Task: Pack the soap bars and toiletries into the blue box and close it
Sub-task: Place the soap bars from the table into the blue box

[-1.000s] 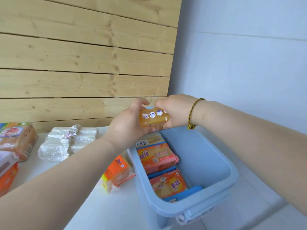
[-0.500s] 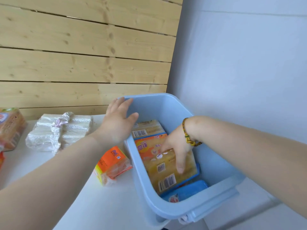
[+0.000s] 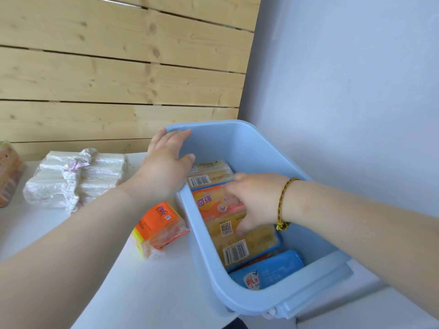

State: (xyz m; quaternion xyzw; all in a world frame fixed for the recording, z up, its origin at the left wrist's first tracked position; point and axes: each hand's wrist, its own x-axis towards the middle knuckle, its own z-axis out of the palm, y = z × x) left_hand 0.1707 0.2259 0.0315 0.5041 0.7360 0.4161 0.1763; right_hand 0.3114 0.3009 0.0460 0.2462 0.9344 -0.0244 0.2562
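Note:
The open blue box (image 3: 240, 302) stands at the table's right end. Inside it lie a yellow translucent soap pack (image 3: 247, 245), an orange soap pack (image 3: 209, 203), a barcoded pack (image 3: 209, 174) at the far end and a blue packet (image 3: 270, 271) at the near end. My right hand (image 3: 256, 200) is down in the box, fingers resting on the yellow and orange packs, gripping nothing that I can see. My left hand (image 3: 166, 167) lies spread against the box's far left rim. An orange soap pack (image 3: 159, 224) sits on the table just left of the box.
A white wrapped bundle (image 3: 76, 179) lies on the white table (image 3: 142, 293) at the back left. Another orange pack (image 3: 9, 172) shows at the left edge. A wooden slat wall stands behind, a pale wall on the right. The box's latch part (image 3: 316, 288) juts from its near end.
Both hands held the yellow soap above the box; my right hand lowered it inside and now rests on it. My left hand let go and moved onto the box rim.

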